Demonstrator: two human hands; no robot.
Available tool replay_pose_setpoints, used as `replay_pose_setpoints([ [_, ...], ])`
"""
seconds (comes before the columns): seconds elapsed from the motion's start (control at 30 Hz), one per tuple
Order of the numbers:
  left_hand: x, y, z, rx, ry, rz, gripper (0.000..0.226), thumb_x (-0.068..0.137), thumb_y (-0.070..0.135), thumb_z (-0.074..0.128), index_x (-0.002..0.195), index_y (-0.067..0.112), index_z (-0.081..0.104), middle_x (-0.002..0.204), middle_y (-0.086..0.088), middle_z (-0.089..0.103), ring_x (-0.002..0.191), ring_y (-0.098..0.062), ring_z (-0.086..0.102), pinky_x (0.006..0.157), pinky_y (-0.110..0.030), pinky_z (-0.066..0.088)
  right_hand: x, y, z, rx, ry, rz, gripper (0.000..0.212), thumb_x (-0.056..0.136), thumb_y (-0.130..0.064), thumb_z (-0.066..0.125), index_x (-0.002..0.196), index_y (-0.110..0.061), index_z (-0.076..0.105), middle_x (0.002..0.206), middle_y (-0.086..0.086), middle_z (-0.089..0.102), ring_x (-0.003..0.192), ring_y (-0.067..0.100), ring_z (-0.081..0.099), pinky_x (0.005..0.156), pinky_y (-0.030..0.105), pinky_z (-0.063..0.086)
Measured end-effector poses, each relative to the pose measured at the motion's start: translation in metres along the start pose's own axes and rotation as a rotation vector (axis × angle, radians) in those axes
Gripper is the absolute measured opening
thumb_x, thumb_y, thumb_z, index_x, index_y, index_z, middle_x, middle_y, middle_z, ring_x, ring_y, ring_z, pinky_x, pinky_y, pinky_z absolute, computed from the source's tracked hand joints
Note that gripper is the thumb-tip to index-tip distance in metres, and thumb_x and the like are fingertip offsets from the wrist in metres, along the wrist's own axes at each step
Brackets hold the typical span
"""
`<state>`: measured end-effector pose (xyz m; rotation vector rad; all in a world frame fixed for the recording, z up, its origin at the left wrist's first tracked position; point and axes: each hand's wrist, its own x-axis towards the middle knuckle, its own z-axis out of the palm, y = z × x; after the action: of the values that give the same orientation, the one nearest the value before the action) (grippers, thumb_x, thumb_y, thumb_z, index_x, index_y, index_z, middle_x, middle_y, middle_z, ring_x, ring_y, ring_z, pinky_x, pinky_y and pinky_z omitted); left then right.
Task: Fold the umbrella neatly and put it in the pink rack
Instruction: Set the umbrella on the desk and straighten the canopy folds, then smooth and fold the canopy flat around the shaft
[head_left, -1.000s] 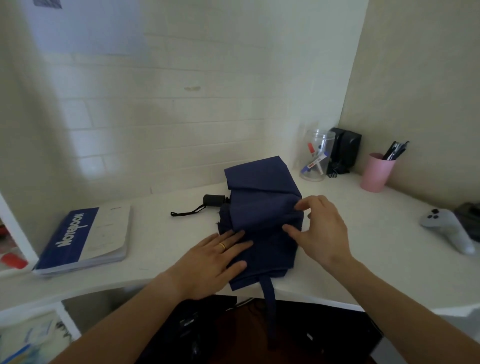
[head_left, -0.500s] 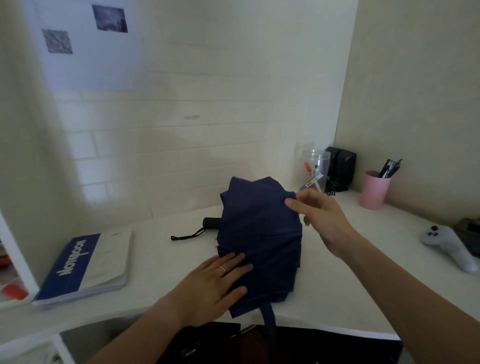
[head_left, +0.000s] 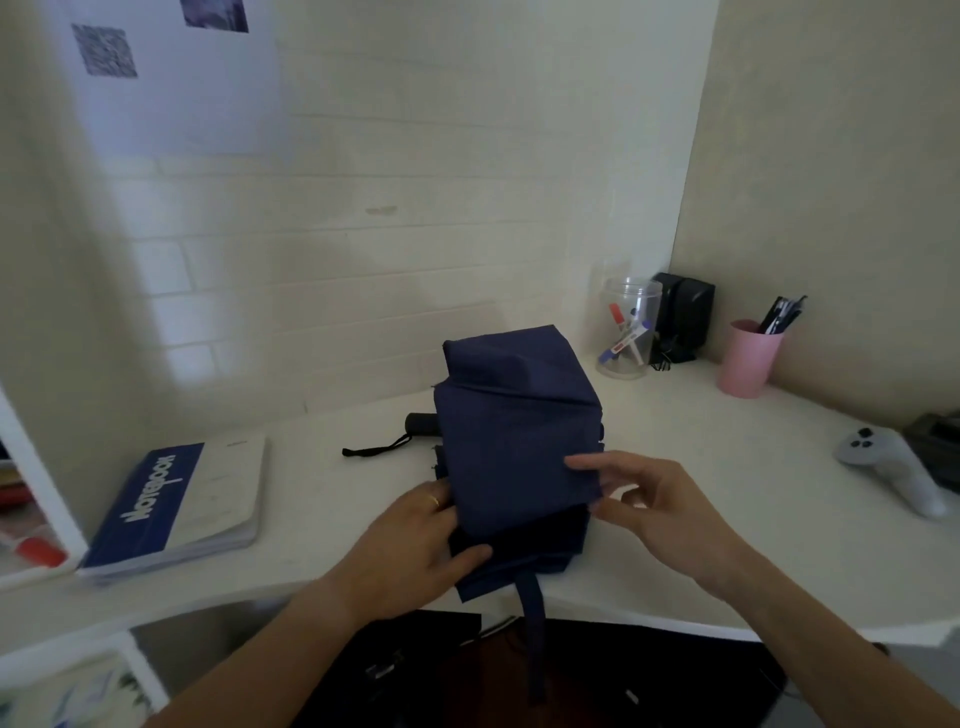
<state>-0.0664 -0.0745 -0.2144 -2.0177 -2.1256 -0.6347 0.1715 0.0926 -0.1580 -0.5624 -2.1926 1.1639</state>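
Note:
The navy blue umbrella (head_left: 511, 431) lies collapsed on the white desk (head_left: 727, 545), its fabric flaps stacked in loose folds. Its black handle (head_left: 422, 423) with a wrist cord pokes out to the left, and a fabric strap (head_left: 532, 618) hangs over the desk's front edge. My left hand (head_left: 415, 545) rests on the lower left folds, fingers partly under the top flap. My right hand (head_left: 647, 501) pinches the lower right corner of the top flap between thumb and fingers. The pink cup (head_left: 748, 358), holding pens, stands at the back right.
A blue and white notebook (head_left: 179, 506) lies at the left. A clear jar of markers (head_left: 626, 330) and black speakers (head_left: 683, 314) stand in the corner. A white game controller (head_left: 893, 467) lies at the right edge. A shelf edge (head_left: 36, 483) stands far left.
My right hand has pulled a fabric flap from the umbrella's far edge down toward me, laying it over the folds. The left hand's fingers are now partly covered by that flap.

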Motion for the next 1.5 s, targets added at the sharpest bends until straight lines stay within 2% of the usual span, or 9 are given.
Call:
replay_pose_setpoints([
  [0.2, 0.012, 0.047, -0.026, -0.93, 0.36, -0.61, 0.047, 0.073, 0.061, 0.074, 0.106, 0.028, 0.07, 0.102, 0.011, 0.074, 0.092, -0.006, 0.07, 0.07, -0.013, 0.048, -0.008, 0.007, 0.014, 0.133, 0.081, 0.174, 0.011, 0.091, -0.02, 0.072, 0.095, -0.025, 0.082, 0.095, -0.01, 0.08, 0.084, -0.003, 0.069, 0.085, 0.022, 0.05],
  [0.37, 0.025, 0.06, -0.033, -1.13, 0.413, -0.82, 0.038, 0.088, 0.038, 0.077, 0.113, 0.02, 0.055, 0.096, -0.005, 0.077, 0.075, -0.023, 0.077, 0.066, -0.035, 0.056, -0.003, 0.009, 0.019, 0.083, 0.145, 0.195, 0.017, 0.09, -0.009, 0.073, 0.089, -0.024, 0.08, 0.076, 0.005, 0.075, 0.062, 0.007, 0.06, 0.068, 0.023, 0.049],
  [0.6, 0.0, 0.051, -0.029, -0.854, 0.186, -0.683, 0.039, 0.085, -0.007, 0.065, 0.101, 0.025, 0.08, 0.104, -0.009, 0.073, 0.081, -0.018, 0.074, 0.069, -0.021, 0.06, -0.013, 0.021, 0.02, 0.0, 0.084, 0.246, 0.025, 0.08, -0.006, 0.082, 0.093, -0.028, 0.077, 0.08, 0.011, 0.073, 0.068, 0.015, 0.069, 0.074, 0.028, 0.055],
  [0.8, 0.003, 0.049, -0.024, -0.654, 0.191, -0.695, 0.006, 0.081, 0.033, 0.083, 0.086, 0.03, 0.082, 0.086, 0.01, 0.077, 0.08, -0.008, 0.072, 0.078, -0.03, 0.06, -0.012, 0.016, 0.019, -0.268, -0.066, 0.263, 0.032, 0.073, -0.013, 0.086, 0.094, -0.034, 0.073, 0.088, -0.002, 0.073, 0.073, 0.015, 0.073, 0.074, 0.021, 0.056],
  [0.93, 0.002, 0.047, -0.024, -0.501, 0.109, -0.61, 0.029, 0.072, 0.024, 0.091, 0.095, 0.034, 0.077, 0.092, 0.008, 0.071, 0.072, -0.01, 0.07, 0.074, -0.026, 0.059, 0.004, -0.013, 0.02, -0.523, 0.227, -0.213, 0.013, 0.086, -0.025, 0.072, 0.098, -0.032, 0.073, 0.097, -0.01, 0.061, 0.08, 0.01, 0.063, 0.079, 0.025, 0.051],
  [1.03, 0.001, 0.044, -0.023, -0.444, 0.066, -0.584, 0.038, 0.072, 0.025, 0.091, 0.106, 0.032, 0.075, 0.097, 0.008, 0.07, 0.074, -0.009, 0.069, 0.071, -0.023, 0.058, 0.023, -0.005, 0.036, -0.775, -0.001, -0.409, 0.036, 0.094, -0.04, 0.054, 0.125, -0.025, 0.066, 0.123, -0.005, 0.064, 0.112, 0.019, 0.056, 0.096, 0.036, 0.048],
  [1.27, 0.005, 0.038, -0.043, -0.11, -0.111, -0.409, 0.026, 0.081, 0.047, 0.08, 0.099, 0.029, 0.08, 0.081, 0.016, 0.059, 0.074, -0.001, 0.057, 0.062, -0.007, 0.039, 0.02, 0.044, 0.038, -0.999, -0.326, -0.285, 0.079, 0.095, -0.072, 0.021, 0.16, -0.027, 0.021, 0.166, -0.007, 0.024, 0.153, 0.015, 0.016, 0.125, 0.036, 0.017],
  [1.37, 0.022, 0.043, -0.035, 0.11, 0.151, -0.075, 0.032, 0.095, 0.05, 0.059, 0.094, 0.023, 0.077, 0.095, 0.007, 0.055, 0.087, -0.009, 0.053, 0.079, -0.02, 0.042, 0.019, 0.047, 0.041, -1.022, -0.34, -0.274, 0.08, 0.096, -0.072, 0.018, 0.161, -0.025, 0.016, 0.168, -0.006, 0.019, 0.154, 0.015, 0.012, 0.126, 0.036, 0.013],
  [1.5, 0.026, 0.031, -0.003, 0.184, -0.17, 0.05, 0.058, 0.105, 0.052, 0.029, 0.154, 0.022, 0.041, 0.16, 0.001, 0.039, 0.147, -0.016, 0.034, 0.124, -0.033, 0.024, 0.016, 0.046, 0.037, -0.958, -0.365, -0.228, 0.088, 0.092, -0.079, 0.02, 0.162, -0.026, 0.007, 0.169, -0.01, 0.009, 0.155, 0.009, 0.003, 0.127, 0.034, 0.008],
])
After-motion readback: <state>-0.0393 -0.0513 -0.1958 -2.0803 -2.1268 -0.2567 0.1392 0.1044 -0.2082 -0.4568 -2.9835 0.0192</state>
